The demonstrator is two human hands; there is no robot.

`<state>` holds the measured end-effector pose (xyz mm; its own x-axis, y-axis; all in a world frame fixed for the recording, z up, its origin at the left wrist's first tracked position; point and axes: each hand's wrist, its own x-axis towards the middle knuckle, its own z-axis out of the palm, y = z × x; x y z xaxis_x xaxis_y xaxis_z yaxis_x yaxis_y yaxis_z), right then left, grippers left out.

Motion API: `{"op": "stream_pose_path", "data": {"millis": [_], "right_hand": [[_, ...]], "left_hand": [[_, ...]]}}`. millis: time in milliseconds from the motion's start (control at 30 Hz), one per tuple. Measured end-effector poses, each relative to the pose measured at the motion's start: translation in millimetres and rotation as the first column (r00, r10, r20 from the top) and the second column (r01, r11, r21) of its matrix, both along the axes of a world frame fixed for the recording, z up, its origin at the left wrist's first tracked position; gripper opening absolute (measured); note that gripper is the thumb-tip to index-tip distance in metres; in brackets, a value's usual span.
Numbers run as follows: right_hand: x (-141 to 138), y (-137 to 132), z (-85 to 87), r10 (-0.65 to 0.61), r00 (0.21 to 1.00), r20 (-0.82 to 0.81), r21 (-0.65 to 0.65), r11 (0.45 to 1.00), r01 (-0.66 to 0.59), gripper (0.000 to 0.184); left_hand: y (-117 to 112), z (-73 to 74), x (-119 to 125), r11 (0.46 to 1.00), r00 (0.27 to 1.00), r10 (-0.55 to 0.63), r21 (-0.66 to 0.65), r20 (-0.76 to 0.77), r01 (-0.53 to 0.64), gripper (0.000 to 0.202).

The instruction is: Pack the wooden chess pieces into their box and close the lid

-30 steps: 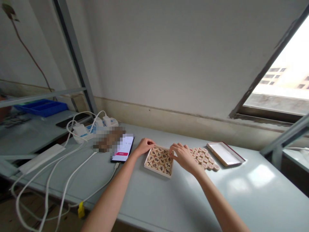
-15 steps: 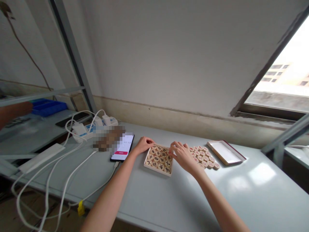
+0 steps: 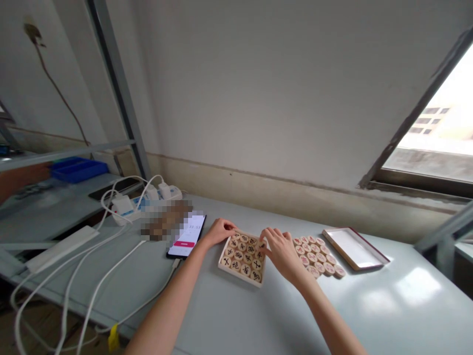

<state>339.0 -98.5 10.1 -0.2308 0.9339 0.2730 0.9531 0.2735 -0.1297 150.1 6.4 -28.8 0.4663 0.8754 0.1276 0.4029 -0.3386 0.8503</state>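
A shallow square box (image 3: pixel 239 277) lies in front of me, filled with rows of round wooden Chinese chess pieces bearing black characters. My left hand (image 3: pixel 218 232) grips its far left corner with curled fingers. At the far right corner, the thumb and index finger of my right hand (image 3: pixel 279 249) close on a Chinese chess piece (image 3: pixel 262 245) at the end of a row. Just right of that hand, several red-marked Chinese chess pieces (image 3: pixel 320 257) lie face up in a tight group on the table, partly hidden by the hand.
A box lid (image 3: pixel 360 249) with a white inside rests at the right. To the left are a phone (image 3: pixel 187 235) with a lit screen, a power strip (image 3: pixel 127 215) with chargers, and white cables. Further left, another person's arm (image 3: pixel 24 181) is near a blue tray (image 3: pixel 79 170).
The view has shifted slightly, so the table sits lower in it. My right fingers have moved a little at the far right corner, exposing the piece between them. My left hand stays at its corner.
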Motion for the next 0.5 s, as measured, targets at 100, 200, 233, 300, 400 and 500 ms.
{"op": "stream_pose_path", "data": {"millis": [100, 200, 233, 300, 400, 500], "right_hand": [[3.6, 1.3, -0.8, 0.037, 0.996, -0.085, -0.049, 0.998, -0.042, 0.003], [14.2, 3.1, -0.2, 0.02, 0.975, -0.222, -0.044, 0.999, -0.031, 0.009], [19.3, 3.5, 0.3, -0.012, 0.965, -0.263, -0.051, 0.999, -0.002, 0.011], [30.8, 3.4, 1.0, -0.084, 0.955, -0.283, -0.091, 0.994, 0.06, 0.013], [45.4, 1.4, -0.9, -0.152, 0.977, -0.148, -0.097, 0.986, 0.139, 0.013], [52.7, 0.0, -5.8, -0.204, 0.978, -0.048, -0.014, 0.979, 0.204, 0.017]], "left_hand": [[0.6, -1.0, 0.4, 1.0, 1.0, -0.012, 0.001, 0.004, 0.012, 0.027], [0.5, -0.9, 0.4, 1.0, 1.0, -0.02, -0.004, -0.005, 0.02, 0.027], [0.4, -0.8, 0.5, 1.0, 1.0, -0.022, -0.006, -0.005, 0.022, 0.027], [0.2, -0.4, 0.6, 0.999, 1.0, -0.029, -0.013, 0.002, 0.029, 0.027], [0.1, 0.0, 1.2, 0.999, 0.999, -0.04, -0.028, 0.015, 0.04, 0.027], [0.2, -0.1, 2.0, 0.999, 0.999, -0.036, -0.031, 0.012, 0.037, 0.027]]}}
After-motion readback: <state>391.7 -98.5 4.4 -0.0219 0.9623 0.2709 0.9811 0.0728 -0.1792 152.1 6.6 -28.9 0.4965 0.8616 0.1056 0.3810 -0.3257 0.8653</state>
